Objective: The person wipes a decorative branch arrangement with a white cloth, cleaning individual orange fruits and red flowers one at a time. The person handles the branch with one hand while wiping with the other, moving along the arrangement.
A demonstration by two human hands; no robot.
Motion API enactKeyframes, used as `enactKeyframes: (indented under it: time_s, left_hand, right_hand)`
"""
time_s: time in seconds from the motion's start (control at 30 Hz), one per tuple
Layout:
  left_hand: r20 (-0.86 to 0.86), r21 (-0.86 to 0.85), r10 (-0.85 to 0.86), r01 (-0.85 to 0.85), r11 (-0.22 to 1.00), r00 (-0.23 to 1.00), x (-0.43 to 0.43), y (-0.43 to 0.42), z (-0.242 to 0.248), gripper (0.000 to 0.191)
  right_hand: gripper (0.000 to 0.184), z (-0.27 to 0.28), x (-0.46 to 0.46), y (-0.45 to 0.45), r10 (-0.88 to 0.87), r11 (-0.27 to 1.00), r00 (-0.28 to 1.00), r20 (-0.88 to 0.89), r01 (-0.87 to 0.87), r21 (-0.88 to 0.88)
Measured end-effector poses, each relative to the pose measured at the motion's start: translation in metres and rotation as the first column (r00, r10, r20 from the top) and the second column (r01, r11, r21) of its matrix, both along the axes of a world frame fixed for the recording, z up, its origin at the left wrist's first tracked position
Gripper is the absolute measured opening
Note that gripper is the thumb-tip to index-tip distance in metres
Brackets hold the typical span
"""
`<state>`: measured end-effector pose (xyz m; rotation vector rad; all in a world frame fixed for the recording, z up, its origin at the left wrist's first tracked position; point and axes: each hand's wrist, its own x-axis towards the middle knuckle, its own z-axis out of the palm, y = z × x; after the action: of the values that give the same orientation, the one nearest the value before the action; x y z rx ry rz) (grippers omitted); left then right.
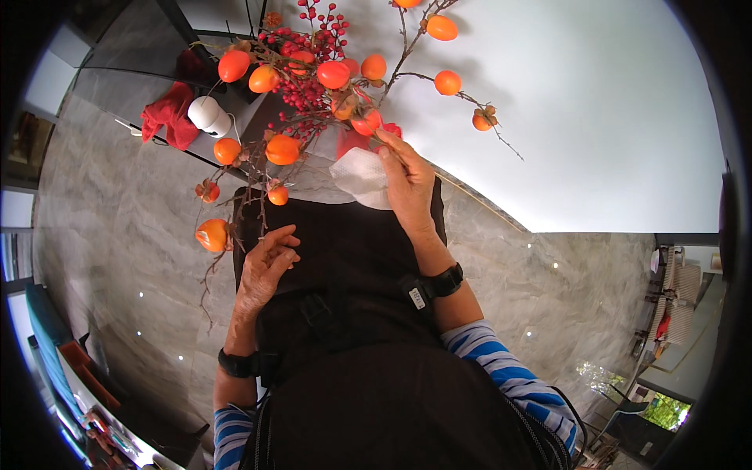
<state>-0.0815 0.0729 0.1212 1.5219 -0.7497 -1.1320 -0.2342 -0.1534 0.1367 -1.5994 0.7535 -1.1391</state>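
My right hand [409,182] is raised at the arrangement, with thumb and forefinger at an orange-red persimmon [366,122]. A white textured wipe [359,176] hangs from this hand, partly hidden behind the thumb and palm. Lower down, my left hand [267,269] is loosely curled with its fingers apart and nothing visible in them. Just above its knuckles ends a thin brown twig [262,211]; whether they touch I cannot tell. Persimmons on bare branches, such as one hanging low [212,235], surround clusters of red berries [305,94].
A white panel [587,117] rises behind the branches at right. On a dark ledge at upper left are a red cloth [170,117] and a white cylindrical device [210,116] with a cable. Grey marbled floor [129,235] lies below. Chairs [675,288] stand at far right.
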Motion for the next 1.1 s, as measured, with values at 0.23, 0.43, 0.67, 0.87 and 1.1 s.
enactKeyframes:
  time_s: [0.23,0.43,0.67,0.87,1.1]
  left_hand:
    - [0.005,0.036,0.013,-0.013,0.999,1.0,-0.004,-0.002,0.0,0.038]
    - [0.072,0.149,0.044,-0.054,0.987,0.996,-0.007,-0.01,-0.001,0.034]
    - [0.132,0.218,-0.117,0.086,0.972,0.984,-0.002,-0.018,-0.011,0.033]
    - [0.155,0.206,-0.156,0.122,0.971,0.976,-0.01,-0.049,0.003,0.041]
    - [0.241,-0.04,-0.068,0.08,0.996,0.968,-0.037,-0.102,-0.007,0.058]
  right_hand:
    - [0.027,-0.017,-0.018,0.036,0.28,0.899,0.953,0.111,-0.302,0.318]
    - [0.019,-0.09,-0.033,0.038,0.192,0.292,0.934,0.301,-0.348,0.891]
    - [0.035,-0.13,-0.039,0.023,0.073,0.287,0.875,0.478,-0.478,0.83]
    - [0.042,-0.145,-0.049,-0.005,-0.003,0.305,0.894,0.447,-0.425,0.852]
    - [0.033,-0.161,-0.05,-0.003,-0.065,0.374,0.91,0.409,-0.358,0.856]
